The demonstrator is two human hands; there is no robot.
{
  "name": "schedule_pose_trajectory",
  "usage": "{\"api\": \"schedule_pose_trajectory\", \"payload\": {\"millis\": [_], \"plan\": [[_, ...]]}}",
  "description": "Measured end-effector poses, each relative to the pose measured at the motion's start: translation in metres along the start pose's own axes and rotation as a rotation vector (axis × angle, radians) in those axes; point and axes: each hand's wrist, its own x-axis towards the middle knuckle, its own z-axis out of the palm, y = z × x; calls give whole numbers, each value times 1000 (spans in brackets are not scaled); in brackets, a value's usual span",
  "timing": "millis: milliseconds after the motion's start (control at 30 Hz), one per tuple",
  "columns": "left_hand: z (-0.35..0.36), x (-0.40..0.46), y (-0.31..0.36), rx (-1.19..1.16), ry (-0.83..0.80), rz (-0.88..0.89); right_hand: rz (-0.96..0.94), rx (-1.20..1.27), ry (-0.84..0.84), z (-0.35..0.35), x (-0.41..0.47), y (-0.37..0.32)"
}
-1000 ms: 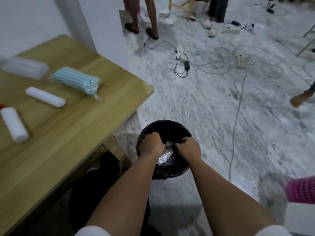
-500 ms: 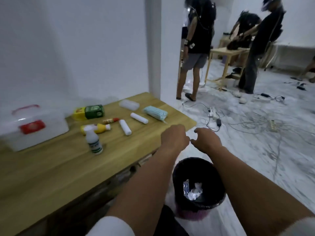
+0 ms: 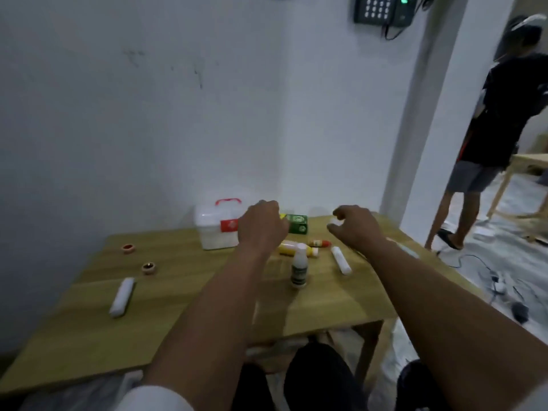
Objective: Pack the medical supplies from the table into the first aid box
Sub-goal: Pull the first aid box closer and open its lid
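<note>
The white first aid box [image 3: 212,229] with a red handle stands shut at the back of the wooden table [image 3: 178,327]. My left hand [image 3: 261,228] hovers just right of it, fingers curled in, holding nothing. My right hand [image 3: 357,228] hovers further right, fingers loosely bent and apart, empty. Between and below them lie a green carton [image 3: 298,223], a yellow bottle [image 3: 292,249], a small red-capped tube [image 3: 320,243], an upright white bottle [image 3: 299,268] and a white gauze roll [image 3: 341,260]. Another white roll [image 3: 121,296] and two small red jars [image 3: 128,248] [image 3: 149,267] sit on the left.
White walls close off the table's back and left. A person [image 3: 486,137] stands by another wooden table [image 3: 530,161] at the right. Cables and a power strip [image 3: 501,287] lie on the floor. A dark bin [image 3: 415,381] shows at bottom right, beside my knees.
My view swung up and left from the black bin to the table. Both hands rose out of the bin and now hover over the supplies.
</note>
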Motion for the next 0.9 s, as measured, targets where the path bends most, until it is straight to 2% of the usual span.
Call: {"api": "schedule_pose_trajectory", "payload": {"millis": [200, 300, 367, 533, 633, 733, 900], "plan": [[-8, 31, -126, 48, 65, -173, -186, 38, -156, 72, 67, -84], [4, 45, -172, 111, 5, -214, -271, -10, -309, 109, 98, -118], [14, 55, -194, 86, -79, -226, -292, -54, -354, 128, 117, -133], [31, 75, -209, -22, -179, -184, -348, -177, -361, 153, 135, -145], [38, 75, -212, -117, -118, -185, -387, -242, -325, 153, 132, -150], [40, 67, -217, -110, -41, -155, -399, -276, -351, 143, 125, -156], [31, 44, -210, -66, -59, -140, -421, -364, -351, 124, 103, -155]]}}
